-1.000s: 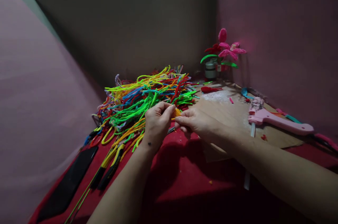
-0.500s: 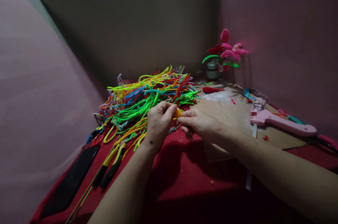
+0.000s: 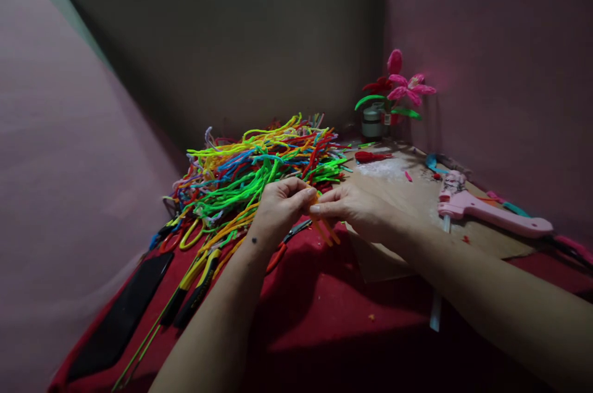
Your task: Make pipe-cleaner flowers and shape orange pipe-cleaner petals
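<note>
Between my two hands is a small bunch of orange pipe cleaners [image 3: 330, 233], its ends hanging below the fingers. My left hand [image 3: 285, 201] pinches the bunch from the left, thumb and forefinger together. From the right, my right hand [image 3: 340, 207] closes its fingertips on the same pieces, nearly touching the left. Fingers cover most of the bunch. Just behind the hands lies a large heap of colourful pipe cleaners [image 3: 250, 173]. Under my left wrist, red-handled scissors [image 3: 277, 258] rest partly hidden on the red cloth [image 3: 315, 312].
A pink hot glue gun [image 3: 495, 214] lies on a cardboard sheet [image 3: 407, 195] at right. Behind it, pink pipe-cleaner flowers [image 3: 410, 90] stand by a small grey container [image 3: 372, 122]. Yellow-black pliers [image 3: 199, 291] and a black flat object [image 3: 123, 316] lie at left.
The orange pipe cleaners have shifted in my fingers, and their ends now hang downward. My left wrist has moved slightly left, and the red scissor handle now shows.
</note>
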A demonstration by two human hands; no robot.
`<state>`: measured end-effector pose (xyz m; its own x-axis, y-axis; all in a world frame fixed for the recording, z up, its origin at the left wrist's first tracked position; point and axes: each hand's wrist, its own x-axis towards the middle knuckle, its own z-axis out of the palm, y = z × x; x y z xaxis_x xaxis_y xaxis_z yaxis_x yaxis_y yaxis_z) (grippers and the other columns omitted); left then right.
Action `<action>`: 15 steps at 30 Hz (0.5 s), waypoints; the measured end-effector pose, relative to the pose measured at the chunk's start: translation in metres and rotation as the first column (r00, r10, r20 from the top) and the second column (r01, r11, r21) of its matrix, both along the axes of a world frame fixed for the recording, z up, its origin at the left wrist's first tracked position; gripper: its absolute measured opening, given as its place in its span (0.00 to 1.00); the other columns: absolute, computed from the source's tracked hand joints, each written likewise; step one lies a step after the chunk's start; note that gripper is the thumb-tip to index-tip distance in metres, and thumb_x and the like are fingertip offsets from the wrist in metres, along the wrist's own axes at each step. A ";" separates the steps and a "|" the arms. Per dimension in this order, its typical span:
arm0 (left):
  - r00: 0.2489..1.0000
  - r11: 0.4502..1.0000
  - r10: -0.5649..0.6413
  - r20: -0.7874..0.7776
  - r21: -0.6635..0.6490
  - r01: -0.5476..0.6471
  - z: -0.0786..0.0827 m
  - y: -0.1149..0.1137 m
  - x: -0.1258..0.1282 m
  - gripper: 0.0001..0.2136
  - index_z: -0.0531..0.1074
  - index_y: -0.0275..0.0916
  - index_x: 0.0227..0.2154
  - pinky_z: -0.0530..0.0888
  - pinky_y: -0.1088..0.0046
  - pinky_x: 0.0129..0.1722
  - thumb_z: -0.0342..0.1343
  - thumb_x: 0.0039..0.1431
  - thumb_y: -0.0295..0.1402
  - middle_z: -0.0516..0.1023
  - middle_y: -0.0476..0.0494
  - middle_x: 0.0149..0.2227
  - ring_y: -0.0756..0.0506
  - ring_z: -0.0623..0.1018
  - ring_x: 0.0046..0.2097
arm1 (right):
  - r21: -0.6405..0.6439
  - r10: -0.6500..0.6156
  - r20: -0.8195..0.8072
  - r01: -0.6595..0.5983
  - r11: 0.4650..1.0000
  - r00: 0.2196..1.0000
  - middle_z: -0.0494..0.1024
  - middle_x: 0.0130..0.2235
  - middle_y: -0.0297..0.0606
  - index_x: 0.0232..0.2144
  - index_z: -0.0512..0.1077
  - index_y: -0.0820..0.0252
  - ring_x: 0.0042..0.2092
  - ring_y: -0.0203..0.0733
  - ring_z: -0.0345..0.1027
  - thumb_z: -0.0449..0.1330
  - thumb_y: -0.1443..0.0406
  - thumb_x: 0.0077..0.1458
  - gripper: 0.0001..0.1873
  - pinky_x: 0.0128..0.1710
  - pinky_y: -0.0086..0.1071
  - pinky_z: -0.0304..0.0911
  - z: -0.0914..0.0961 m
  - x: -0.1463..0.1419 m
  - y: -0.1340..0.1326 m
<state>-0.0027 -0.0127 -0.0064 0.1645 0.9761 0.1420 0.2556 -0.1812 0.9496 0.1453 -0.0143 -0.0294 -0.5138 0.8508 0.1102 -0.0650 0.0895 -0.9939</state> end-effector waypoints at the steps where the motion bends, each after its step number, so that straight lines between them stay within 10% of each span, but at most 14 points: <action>1: 1.000 1.000 -0.007 0.000 -0.002 0.007 -0.001 0.000 0.001 0.08 0.70 0.33 0.21 0.56 0.83 0.16 0.59 0.44 0.33 0.64 0.54 0.16 0.57 0.60 0.18 | -0.013 -0.018 -0.020 0.018 1.000 1.000 0.57 0.15 0.27 0.12 0.63 0.62 0.20 0.29 0.46 0.58 0.64 0.42 0.13 0.23 0.30 0.43 -0.002 -0.001 0.001; 8: 0.987 0.999 0.015 0.160 -0.046 -0.007 -0.006 0.004 0.001 0.11 0.69 0.35 0.29 0.53 0.84 0.13 0.59 0.47 0.37 0.67 0.55 0.19 0.59 0.58 0.15 | -0.143 -0.201 -0.169 0.178 0.974 0.965 0.63 0.17 0.29 0.15 0.67 0.63 0.19 0.28 0.47 0.59 0.66 0.40 0.07 0.21 0.29 0.42 -0.010 -0.007 0.009; 15: 0.918 0.895 -0.155 0.366 -0.341 0.287 -0.014 0.002 0.003 0.12 0.69 0.34 0.28 0.52 0.84 0.13 0.61 0.46 0.38 0.68 0.53 0.19 0.59 0.61 0.15 | -0.142 -0.358 -0.318 0.329 0.934 0.878 0.64 0.17 0.29 0.16 0.69 0.62 0.20 0.29 0.51 0.60 0.64 0.40 0.08 0.21 0.28 0.46 -0.010 -0.006 0.014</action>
